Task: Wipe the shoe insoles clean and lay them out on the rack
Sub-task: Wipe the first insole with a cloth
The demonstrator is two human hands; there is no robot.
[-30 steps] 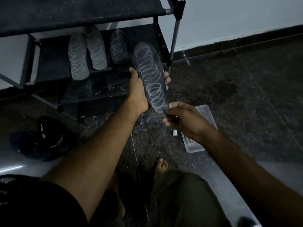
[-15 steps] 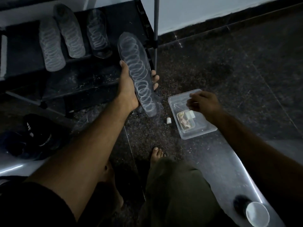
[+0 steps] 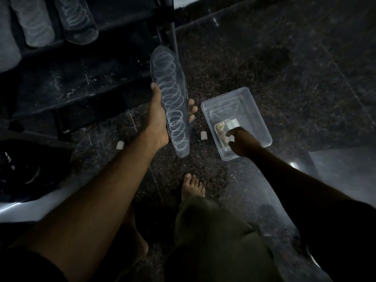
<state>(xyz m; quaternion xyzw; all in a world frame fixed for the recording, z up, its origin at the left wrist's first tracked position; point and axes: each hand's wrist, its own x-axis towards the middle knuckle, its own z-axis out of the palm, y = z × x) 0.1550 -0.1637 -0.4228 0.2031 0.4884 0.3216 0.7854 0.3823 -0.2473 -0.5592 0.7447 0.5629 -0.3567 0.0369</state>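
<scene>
Insole is now gripped by the left hand alone, the right hand having been moved into the tub, fingers curled onto the sponge, so wiping seems next.

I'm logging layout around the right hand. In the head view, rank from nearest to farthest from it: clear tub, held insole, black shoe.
1. Clear tub: the right hand reaches inside it.
2. Held insole: to its left, gripped by the left hand.
3. Black shoe: far left on the floor.

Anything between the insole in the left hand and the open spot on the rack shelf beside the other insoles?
Nothing visible blocks it. The left hand holds the insole just right of the rack shelf; only the rack's upright post stands near its tip.
</scene>
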